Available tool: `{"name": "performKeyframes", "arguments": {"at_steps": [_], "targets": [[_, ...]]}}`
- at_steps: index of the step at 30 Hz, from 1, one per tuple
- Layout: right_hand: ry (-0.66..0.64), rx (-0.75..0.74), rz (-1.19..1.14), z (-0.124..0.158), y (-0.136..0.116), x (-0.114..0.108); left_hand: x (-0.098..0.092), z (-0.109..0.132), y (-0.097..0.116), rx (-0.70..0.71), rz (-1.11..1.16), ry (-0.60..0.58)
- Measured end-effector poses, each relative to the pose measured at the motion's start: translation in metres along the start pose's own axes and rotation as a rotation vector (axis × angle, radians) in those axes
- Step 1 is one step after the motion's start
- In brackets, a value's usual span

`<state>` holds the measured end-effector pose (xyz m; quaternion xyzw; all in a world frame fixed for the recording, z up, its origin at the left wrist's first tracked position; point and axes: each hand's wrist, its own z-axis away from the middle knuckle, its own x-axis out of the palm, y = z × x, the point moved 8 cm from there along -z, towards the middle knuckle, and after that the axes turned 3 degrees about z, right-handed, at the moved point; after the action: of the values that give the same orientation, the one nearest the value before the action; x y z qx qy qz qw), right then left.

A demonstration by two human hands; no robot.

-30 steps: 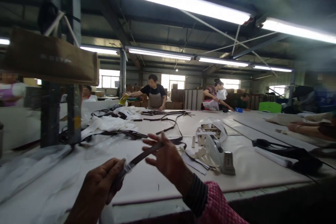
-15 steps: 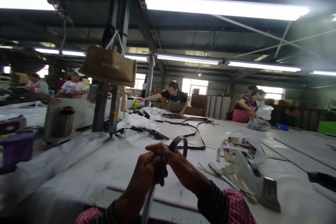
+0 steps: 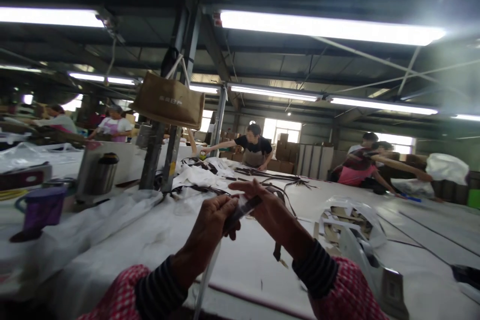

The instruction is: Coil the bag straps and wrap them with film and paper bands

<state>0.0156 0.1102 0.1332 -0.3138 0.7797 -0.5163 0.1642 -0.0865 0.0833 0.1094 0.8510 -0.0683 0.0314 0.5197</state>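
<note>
In front of me, a dark leather strap (image 3: 243,210) runs between my two hands above the table. My left hand (image 3: 210,217) is closed on its near end, thumb on top and fingers curled beneath. A pale, shiny strip (image 3: 205,280) hangs below that hand toward the table edge. My right hand (image 3: 268,207) grips the strap farther along, its upper finger stretched out to the left. Part of the strap curves behind this hand, and a dark end with a small metallic-looking piece hangs below the wrist.
A tape dispenser (image 3: 369,255) and a clear bag of scraps (image 3: 350,222) stand on the right. More straps (image 3: 270,175) lie farther back. White sheeting (image 3: 123,240), a purple cup (image 3: 43,207) and a post (image 3: 172,155) with a hanging bag (image 3: 170,100) are left. Co-workers stand beyond.
My hands have drawn slightly apart, showing more of the strap between them. The strap loop above my right hand has dropped. At the far right, a co-worker has leaned and reached across the table.
</note>
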Motion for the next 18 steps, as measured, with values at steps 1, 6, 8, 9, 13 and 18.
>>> {"name": "performKeyframes", "arguments": {"at_steps": [1,6,8,9,13,18], "targets": [[-0.056,-0.003,0.037,0.0,-0.001,0.012,0.007,-0.002,0.004,0.011,0.031,-0.008],[-0.063,0.049,-0.023,0.001,0.0,0.012,0.009,-0.009,0.026,0.09,0.077,0.072],[0.029,0.159,-0.101,0.005,0.011,-0.015,-0.005,-0.005,0.025,0.105,0.009,0.121],[0.088,0.212,-0.137,0.007,0.017,-0.031,-0.014,-0.002,0.022,0.104,-0.023,0.14],[0.34,0.198,-0.137,0.012,0.027,-0.094,-0.042,0.011,0.001,0.045,-0.069,0.195],[0.564,0.009,-0.045,0.005,0.0,-0.144,-0.066,0.018,-0.012,0.049,-0.045,0.325]]}}
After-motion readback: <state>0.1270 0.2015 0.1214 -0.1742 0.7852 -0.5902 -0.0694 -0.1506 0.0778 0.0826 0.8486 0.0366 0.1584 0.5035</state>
